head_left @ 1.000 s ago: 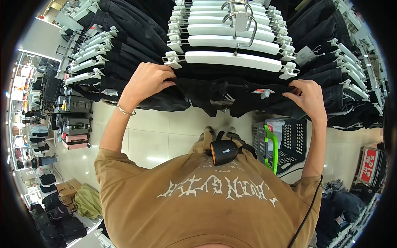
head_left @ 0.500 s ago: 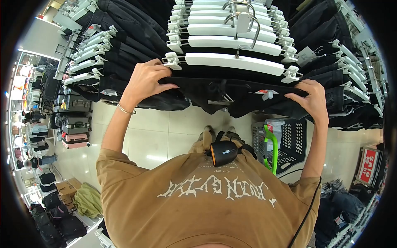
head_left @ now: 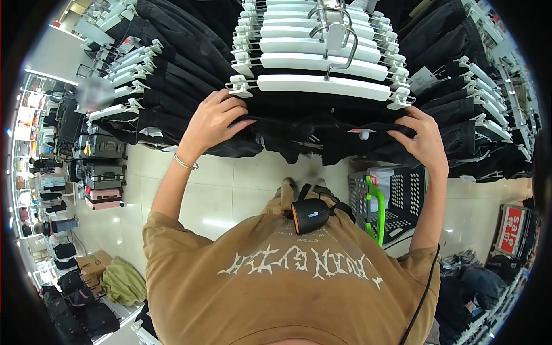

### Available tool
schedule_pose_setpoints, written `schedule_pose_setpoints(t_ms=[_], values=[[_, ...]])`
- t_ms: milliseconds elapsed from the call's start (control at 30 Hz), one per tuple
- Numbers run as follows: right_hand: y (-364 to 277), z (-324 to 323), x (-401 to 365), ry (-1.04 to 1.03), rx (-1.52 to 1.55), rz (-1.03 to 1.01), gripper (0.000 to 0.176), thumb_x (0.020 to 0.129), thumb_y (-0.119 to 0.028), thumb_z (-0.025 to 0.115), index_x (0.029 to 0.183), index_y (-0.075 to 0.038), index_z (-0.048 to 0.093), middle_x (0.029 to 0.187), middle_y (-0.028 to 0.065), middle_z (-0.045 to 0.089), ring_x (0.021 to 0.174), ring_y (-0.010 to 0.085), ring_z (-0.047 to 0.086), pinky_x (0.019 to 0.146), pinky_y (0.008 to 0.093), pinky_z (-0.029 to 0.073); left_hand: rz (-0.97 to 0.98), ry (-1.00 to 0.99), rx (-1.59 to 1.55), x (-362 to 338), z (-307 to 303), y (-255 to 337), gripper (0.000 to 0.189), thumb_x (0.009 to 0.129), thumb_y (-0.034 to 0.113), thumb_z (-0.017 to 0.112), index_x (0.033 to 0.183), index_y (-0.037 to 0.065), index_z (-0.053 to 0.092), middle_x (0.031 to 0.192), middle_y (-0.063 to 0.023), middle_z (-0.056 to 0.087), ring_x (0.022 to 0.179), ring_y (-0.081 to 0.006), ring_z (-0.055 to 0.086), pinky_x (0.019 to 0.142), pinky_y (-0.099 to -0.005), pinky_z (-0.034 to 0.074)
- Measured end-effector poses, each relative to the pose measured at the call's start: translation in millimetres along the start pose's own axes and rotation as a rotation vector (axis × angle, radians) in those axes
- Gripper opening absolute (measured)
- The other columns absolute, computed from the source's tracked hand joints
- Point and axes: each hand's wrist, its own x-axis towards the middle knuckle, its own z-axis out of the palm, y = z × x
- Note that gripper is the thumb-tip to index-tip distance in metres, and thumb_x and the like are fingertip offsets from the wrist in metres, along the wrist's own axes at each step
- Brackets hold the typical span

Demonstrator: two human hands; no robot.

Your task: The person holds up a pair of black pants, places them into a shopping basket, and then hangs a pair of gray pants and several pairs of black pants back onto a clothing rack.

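Black trousers (head_left: 339, 141) hang beneath the front white clip hanger (head_left: 325, 86), their waistband edge sagging between my two hands. My left hand (head_left: 219, 119) pinches this edge near the hanger's left clip, with the thumb pointing inward. At the other end, my right hand (head_left: 422, 138) grips the waistband just below the right clip, fingers bent behind the cloth. A small white and red tag (head_left: 362, 133) shows on the trousers near my right hand. More white hangers with dark garments line up behind.
Racks of black clothes (head_left: 178, 75) flank both sides. Below, on the tiled floor, stands a dark shopping basket (head_left: 397, 198) with a green handle. Suitcases (head_left: 103, 164) stand at left; a red sale sign (head_left: 510, 230) is at right. A black device (head_left: 310, 215) hangs at my waist.
My hands have come closer together, the left shifting right and the right shifting slightly left. The waistband edge, stretched fairly straight before, now droops in folds.
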Motion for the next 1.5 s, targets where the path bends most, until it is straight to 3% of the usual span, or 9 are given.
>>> schedule_pose_setpoints(t_ms=[300,367,433,500,700,767,1033,1300,1500], values=[[-11.5,4.3,-3.1,-0.023,-0.006,-0.026,0.023,0.069,-0.010,0.076,0.091,-0.005,0.070,0.105,0.0144,0.059,0.092,0.0309,0.062,0.079,0.0381,0.051,-0.113,0.224,-0.092,-21.5,23.0,21.8,0.032,0.066,0.014,0.083,0.091,0.006,0.065,0.107,-0.0116,0.056,0.098,-0.0280,0.058,0.084,-0.0365,0.050],[-14.1,5.8,-6.0,0.080,0.002,-0.070,0.024,0.070,-0.011,0.076,0.092,-0.005,0.070,0.108,0.0156,0.059,0.094,0.0318,0.062,0.080,0.0375,0.050,-0.262,0.435,-0.199,-28.1,33.0,28.5,0.050,0.064,0.006,0.085,0.106,0.005,0.059,0.115,-0.0135,0.054,0.105,-0.0253,0.058,0.088,-0.0347,0.050],[-9.9,9.6,-11.7,0.098,0.022,-0.068,0.030,0.069,-0.009,0.076,0.098,-0.005,0.069,0.114,0.0154,0.059,0.097,0.0316,0.062,0.081,0.0356,0.050,-0.244,0.515,-0.280,-32.3,42.0,24.5,0.062,0.064,0.005,0.086,0.116,0.004,0.052,0.121,-0.0135,0.051,0.110,-0.0242,0.057,0.094,-0.0348,0.048],[-10.5,10.7,-15.0,0.217,0.262,0.005,0.040,0.068,-0.006,0.077,0.106,-0.005,0.066,0.119,0.0144,0.060,0.101,0.0298,0.062,0.081,0.0337,0.050,-0.510,0.598,-0.644,-33.3,45.0,24.1,0.062,0.065,0.003,0.085,0.117,0.004,0.051,0.122,-0.0136,0.052,0.112,-0.0248,0.056,0.098,-0.0356,0.046],[2.3,43.5,-15.6,0.385,0.527,0.190,0.048,0.071,-0.006,0.078,0.115,0.000,0.059,0.104,0.0137,0.067,0.096,0.0197,0.063,0.081,0.0311,0.050,-0.755,0.432,-0.897,-28.7,48.9,17.1,0.058,0.071,0.003,0.081,0.122,-0.002,0.054,0.116,-0.0087,0.061,0.110,-0.0151,0.056,0.096,-0.0291,0.043],[11.0,51.2,-13.5,0.357,0.593,0.195,0.048,0.070,-0.006,0.078,0.114,0.001,0.059,0.100,0.0123,0.068,0.092,0.0176,0.064,0.080,0.0300,0.050,-0.810,0.346,-0.963,-25.9,48.5,13.5,0.051,0.071,0.003,0.080,0.117,-0.003,0.059,0.108,-0.0064,0.065,0.100,-0.0115,0.059,0.092,-0.0261,0.045],[21.6,53.8,-12.2,0.323,0.565,0.300,0.042,0.068,-0.006,0.081,0.104,0.007,0.064,0.094,0.0104,0.066,0.086,0.0137,0.061,0.079,0.0278,0.048,-0.759,0.413,-1.019,-24.5,57.9,1.1,0.036,0.070,0.000,0.080,0.103,-0.005,0.065,0.094,-0.0059,0.069,0.085,-0.0086,0.062,0.080,-0.0229,0.049],[29.9,66.4,-24.6,0.357,0.625,0.336,0.045,0.074,-0.001,0.077,0.115,0.008,0.059,0.104,0.0117,0.063,0.095,0.0164,0.058,0.086,0.0298,0.046,-0.782,0.436,-0.904,-33.9,53.7,12.8,0.055,0.065,0.021,0.086,0.110,-0.001,0.064,0.104,-0.0086,0.068,0.096,-0.0152,0.062,0.089,-0.0293,0.048],[5.5,55.9,-42.7,0.352,0.541,0.374,0.052,0.081,-0.006,0.072,0.127,0.003,0.052,0.121,0.0157,0.057,0.110,0.0227,0.056,0.092,0.0336,0.045,-0.812,0.516,-1.031,-71.7,54.8,19.0,0.057,0.073,0.015,0.080,0.123,0.000,0.055,0.114,-0.0111,0.064,0.104,-0.0180,0.060,0.094,-0.0311,0.046]])
